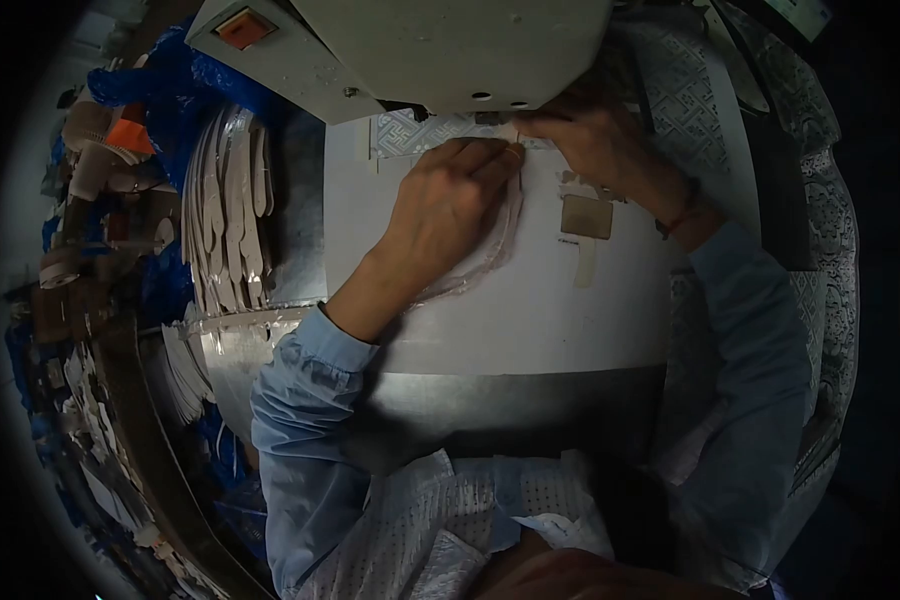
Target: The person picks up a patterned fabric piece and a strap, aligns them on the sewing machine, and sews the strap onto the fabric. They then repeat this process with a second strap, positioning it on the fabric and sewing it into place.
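Observation:
A pale, thin strip of material [505, 235] curves over the white work surface [450, 345] and runs up to my left hand [453, 195]. The fingers of this hand are bent and pressed together on the strip's upper end, below the grey machine head [470, 50]. My right hand [602, 145] is just to the right, its fingers closed near the same spot under the machine's lower edge. What its fingertips hold is hidden. A small brown square block [586, 217] lies below my right hand, with a piece of cream tape [584, 262] under it.
Stacked long pale pieces [232, 220] stand at the left beside blue plastic [170, 80]. An orange switch [245, 29] is on the machine. Patterned sheet [680, 90] lies at the upper right. The table's metal edge [510, 400] runs near my body.

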Demonstrator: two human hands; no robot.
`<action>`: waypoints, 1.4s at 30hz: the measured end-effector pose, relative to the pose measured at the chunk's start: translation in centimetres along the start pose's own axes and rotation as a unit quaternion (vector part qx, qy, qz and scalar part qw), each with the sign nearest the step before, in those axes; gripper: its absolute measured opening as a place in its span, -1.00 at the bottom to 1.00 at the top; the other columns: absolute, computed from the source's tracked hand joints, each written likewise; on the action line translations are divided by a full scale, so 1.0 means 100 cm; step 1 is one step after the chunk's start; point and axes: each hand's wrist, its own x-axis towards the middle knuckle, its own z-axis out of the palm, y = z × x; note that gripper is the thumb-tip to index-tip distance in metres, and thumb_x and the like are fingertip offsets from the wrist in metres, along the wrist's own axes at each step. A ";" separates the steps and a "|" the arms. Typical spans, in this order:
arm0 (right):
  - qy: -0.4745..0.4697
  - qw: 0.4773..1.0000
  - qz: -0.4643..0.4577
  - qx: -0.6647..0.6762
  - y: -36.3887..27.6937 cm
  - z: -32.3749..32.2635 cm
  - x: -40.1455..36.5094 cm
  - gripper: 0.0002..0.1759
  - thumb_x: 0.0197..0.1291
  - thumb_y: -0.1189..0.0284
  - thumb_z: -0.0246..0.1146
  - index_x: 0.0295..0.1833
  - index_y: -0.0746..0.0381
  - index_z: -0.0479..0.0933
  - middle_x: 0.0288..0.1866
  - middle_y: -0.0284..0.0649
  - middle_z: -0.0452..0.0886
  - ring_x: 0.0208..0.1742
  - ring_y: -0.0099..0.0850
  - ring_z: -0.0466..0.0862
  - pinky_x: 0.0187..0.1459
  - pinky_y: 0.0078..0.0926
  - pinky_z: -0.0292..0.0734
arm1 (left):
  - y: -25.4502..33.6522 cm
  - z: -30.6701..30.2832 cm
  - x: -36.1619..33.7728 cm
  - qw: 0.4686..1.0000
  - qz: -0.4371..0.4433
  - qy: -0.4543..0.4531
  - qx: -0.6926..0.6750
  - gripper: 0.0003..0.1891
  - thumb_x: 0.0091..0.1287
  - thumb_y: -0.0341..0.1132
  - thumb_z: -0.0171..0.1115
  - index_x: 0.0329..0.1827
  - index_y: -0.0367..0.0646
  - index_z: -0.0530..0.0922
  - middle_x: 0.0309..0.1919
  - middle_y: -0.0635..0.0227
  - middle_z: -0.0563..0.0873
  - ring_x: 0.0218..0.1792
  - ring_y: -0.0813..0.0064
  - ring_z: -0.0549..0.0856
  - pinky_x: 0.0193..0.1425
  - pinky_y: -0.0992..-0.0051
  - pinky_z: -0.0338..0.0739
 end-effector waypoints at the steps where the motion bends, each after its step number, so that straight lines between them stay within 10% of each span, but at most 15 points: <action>1: -0.008 1.000 0.003 0.015 -0.003 -0.002 0.000 -0.70 0.06 0.62 0.28 -0.05 0.19 0.70 -0.13 -0.23 0.72 -0.04 -0.27 0.69 0.09 -0.31 0.59 | 0.001 -0.001 -0.001 1.000 -0.001 0.000 -0.001 -0.68 0.19 -0.53 0.29 0.04 -0.25 0.68 -0.08 0.18 0.75 -0.16 0.20 0.75 -0.06 0.35 0.69; 36: -0.068 0.997 0.033 0.027 -0.023 -0.040 -0.023 -0.72 0.25 0.52 0.25 0.07 0.22 0.65 0.02 -0.23 0.67 0.05 -0.34 0.66 0.05 -0.36 0.53 | 0.001 -0.019 -0.005 0.997 0.003 -0.074 0.020 -0.65 0.19 -0.53 0.31 0.07 -0.24 0.67 -0.02 0.17 0.75 -0.14 0.22 0.76 -0.07 0.34 0.72; 42: 0.009 0.961 0.276 0.018 0.104 -0.055 -0.060 -0.63 0.34 0.37 0.22 0.19 0.29 0.53 0.10 -0.03 0.62 0.05 -0.12 0.66 0.02 -0.31 0.57 | 0.004 -0.018 -0.012 0.997 0.027 -0.056 0.041 -0.66 0.16 -0.45 0.32 0.03 -0.29 0.65 -0.04 0.21 0.73 -0.18 0.30 0.69 -0.05 0.39 0.65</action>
